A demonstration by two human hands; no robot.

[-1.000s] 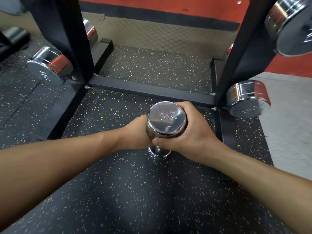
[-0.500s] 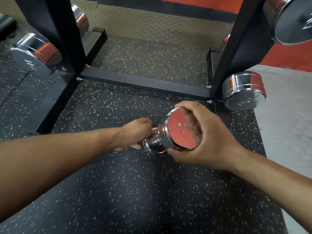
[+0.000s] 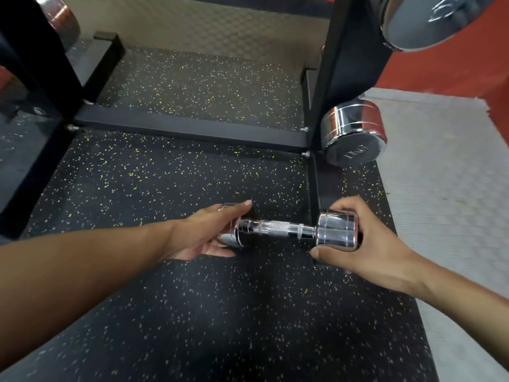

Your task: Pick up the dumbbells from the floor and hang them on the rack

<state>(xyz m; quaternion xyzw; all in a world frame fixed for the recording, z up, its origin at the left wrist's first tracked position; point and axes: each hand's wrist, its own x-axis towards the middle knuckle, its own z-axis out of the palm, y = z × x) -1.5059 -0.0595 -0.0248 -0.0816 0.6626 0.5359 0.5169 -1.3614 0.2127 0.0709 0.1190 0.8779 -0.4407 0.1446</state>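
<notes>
Here right grip (image 3: 367, 245) clasps one dumbbell (image 3: 275, 228) head; left grip (image 3: 203, 234), fingers (image 3: 237, 207) straight, touches the other.

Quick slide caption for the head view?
Left hand steadies and right hand grips a chrome dumbbell, horizontal, before the black rack.

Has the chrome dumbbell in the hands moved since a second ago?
Yes: the chrome dumbbell tipped from upright to horizontal, shifting right toward the black rack foot.

Dumbbell (image 3: 296, 231): glossy chromed metal, mirror-smooth heads, knurled rough grip at mid-handle. Rack (image 3: 190, 128) behind it: matt black painted metal. Floor (image 3: 192, 312) beneath: matt speckled black rubber, grainy.
</notes>
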